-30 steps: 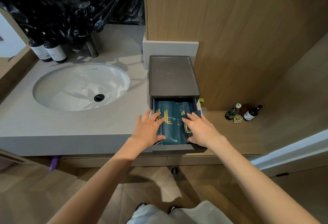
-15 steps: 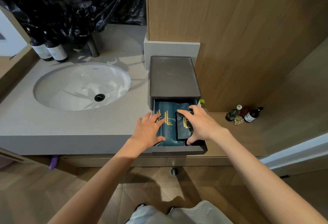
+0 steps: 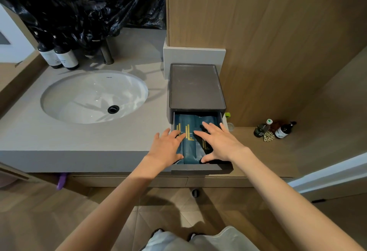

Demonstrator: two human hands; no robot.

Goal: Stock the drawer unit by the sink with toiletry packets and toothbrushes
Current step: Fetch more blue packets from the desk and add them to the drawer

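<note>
A dark grey drawer unit (image 3: 195, 86) stands on the counter right of the sink, its drawer (image 3: 198, 169) pulled out toward me. Dark teal toiletry packets (image 3: 189, 143) with gold print lie flat inside the drawer. My left hand (image 3: 165, 148) rests with straight fingers on the left packets. My right hand (image 3: 219, 143) lies flat with spread fingers on the right packets, thumb at their near edge. No toothbrushes are visible.
A white oval sink (image 3: 95, 96) sits left of the unit, with two dark bottles (image 3: 59, 56) and a tap (image 3: 107, 52) behind it under black plastic sheeting (image 3: 83, 2). Small bottles (image 3: 276, 129) stand on the lower wooden shelf at the right. A wooden panel rises behind the unit.
My right hand has flattened and slid further into the drawer over the right packets. My left hand has barely moved.
</note>
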